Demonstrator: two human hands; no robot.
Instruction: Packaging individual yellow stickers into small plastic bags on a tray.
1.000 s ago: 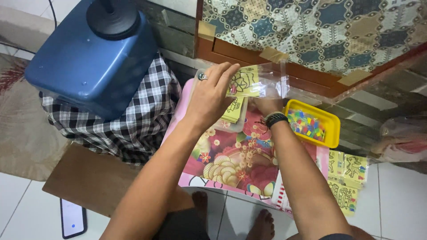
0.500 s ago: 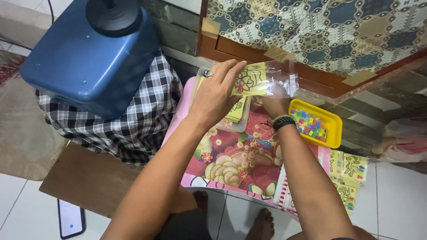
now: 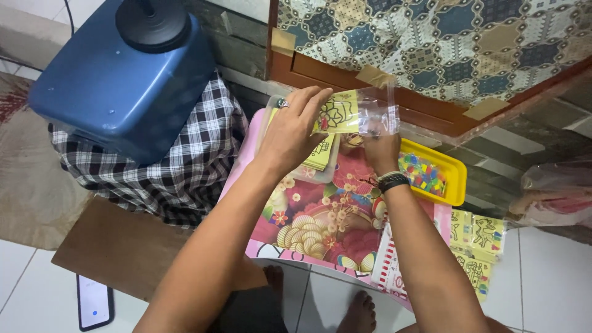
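My left hand (image 3: 295, 126), with a ring on one finger, holds the left end of a clear plastic bag (image 3: 364, 111) that has a yellow card (image 3: 338, 115) with a line drawing inside. My right hand (image 3: 381, 148), a dark band on its wrist, grips the bag from below at its right end. Both hands hover above a small pink table (image 3: 320, 216) with a floral top. Under the left hand lies a clear tub (image 3: 320, 157) with more yellow cards.
A yellow tray (image 3: 455, 179) of small coloured pieces sits right of the hands. Yellow cards (image 3: 478, 243) lie on the floor at right. A blue jug (image 3: 117, 80) on checked cloth stands left. A phone (image 3: 94, 302) lies on the floor.
Both hands have lifted the bag slightly and the yellow card sits further inside it. The left fingers have shifted over the bag's left end.
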